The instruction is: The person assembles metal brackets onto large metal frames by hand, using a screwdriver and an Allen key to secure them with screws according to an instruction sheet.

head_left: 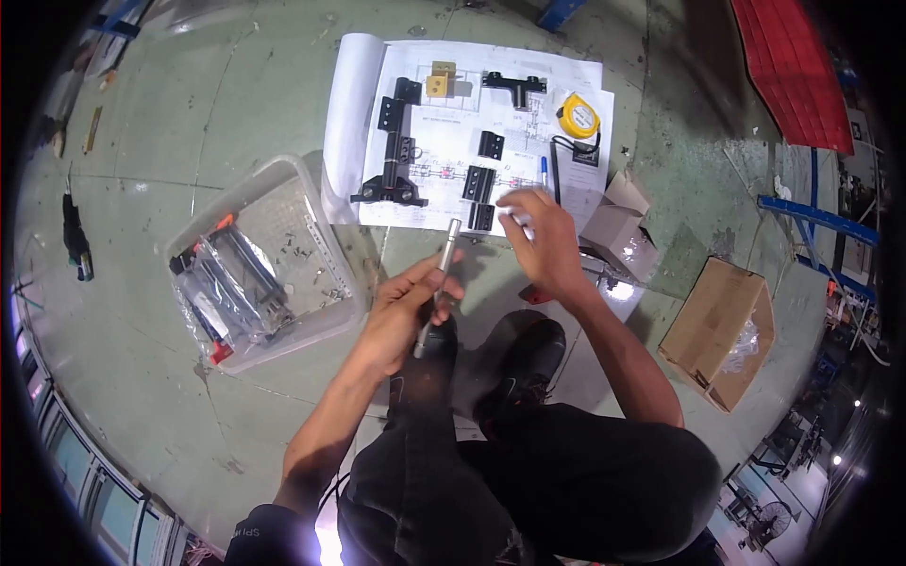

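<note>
My left hand (401, 316) is closed round a slim silver metal rod (451, 243), which slants up and away from me. My right hand (543, 241) hovers over the near edge of the paper drawing (429, 217), thumb and index finger apart, with nothing visible between them. Just left of its fingertips lie black hinge-like blocks (479, 184) in a column. Farther left on the paper rests a long black hinge assembly (394, 151). A brass-coloured block (439, 80) and a black T-shaped bracket (515, 87) are at the far side.
A yellow tape measure (578, 115) and a blue-capped pen (545, 172) lie on the paper. To the left stands a clear plastic bin (344, 283) with bagged parts and small hardware. On the right are a small open carton (613, 222) and a larger cardboard box (708, 321).
</note>
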The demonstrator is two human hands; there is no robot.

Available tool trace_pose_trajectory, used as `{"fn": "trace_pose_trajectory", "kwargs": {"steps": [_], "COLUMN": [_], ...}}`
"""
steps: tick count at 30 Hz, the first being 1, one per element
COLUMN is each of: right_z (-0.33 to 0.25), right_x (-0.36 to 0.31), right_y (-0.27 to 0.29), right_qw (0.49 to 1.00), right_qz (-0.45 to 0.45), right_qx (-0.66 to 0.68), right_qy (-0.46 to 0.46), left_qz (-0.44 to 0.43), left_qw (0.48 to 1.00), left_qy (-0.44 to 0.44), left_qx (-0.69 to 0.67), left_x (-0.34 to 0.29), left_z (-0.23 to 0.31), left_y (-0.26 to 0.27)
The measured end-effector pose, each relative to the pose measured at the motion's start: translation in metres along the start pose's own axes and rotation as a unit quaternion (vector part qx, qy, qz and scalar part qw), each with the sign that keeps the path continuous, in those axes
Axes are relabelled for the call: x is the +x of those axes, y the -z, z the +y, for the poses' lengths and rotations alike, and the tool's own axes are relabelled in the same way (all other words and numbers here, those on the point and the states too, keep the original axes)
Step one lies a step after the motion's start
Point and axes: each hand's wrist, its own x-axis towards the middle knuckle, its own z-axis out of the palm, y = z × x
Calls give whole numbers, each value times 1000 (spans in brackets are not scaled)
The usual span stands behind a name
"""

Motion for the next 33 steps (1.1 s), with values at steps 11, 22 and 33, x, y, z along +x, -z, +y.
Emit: {"fn": "trace_pose_trajectory", "kwargs": {"steps": [11,22,33], "right_z": [71,66,40], "right_x": [106,81,-10], "right_y": [-6,-7,-27], "right_qw": [976,990,943], "right_qz": [-19,136,149], "right_qx": [-210,-32,248], "right_qy": [50,11,-165], "left_qz": [9,45,20], "left_qw": [993,997,999], "left_qy": [26,1,-6], "left_qx": [-111,-65,-28], "left_x": [6,12,38], "left_z": [-13,-12,-36], "left_y": [-14,-8,-12]}}
